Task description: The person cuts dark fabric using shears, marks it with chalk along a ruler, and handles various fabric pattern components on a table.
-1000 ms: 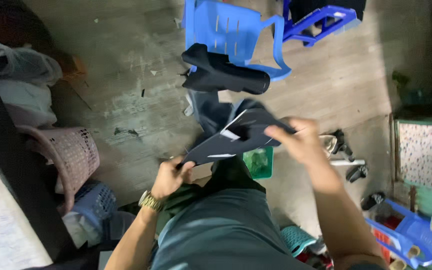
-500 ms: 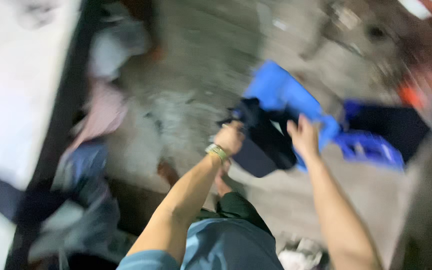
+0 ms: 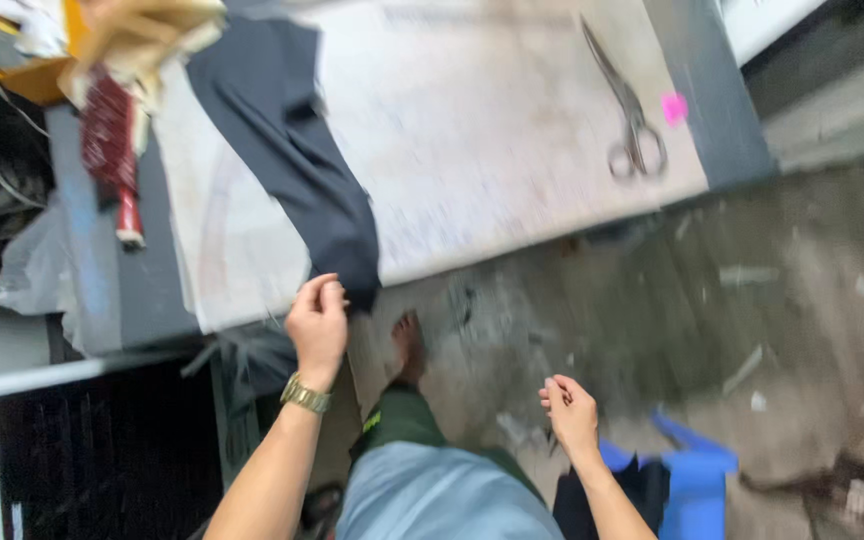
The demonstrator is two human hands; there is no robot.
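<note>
The left hand (image 3: 318,322) is pinching the hanging end of the dark cloth (image 3: 287,140) lying across the pale cutting table (image 3: 472,130), the right hand (image 3: 570,412) hanging loosely curled and empty; keeping that pinch firm is stopping slippage.

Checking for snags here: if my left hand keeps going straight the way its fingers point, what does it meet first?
Most likely the dark cloth, whose hanging corner the left hand already pinches at the white table's edge. Depth is blurred, so that's a guess.
</note>
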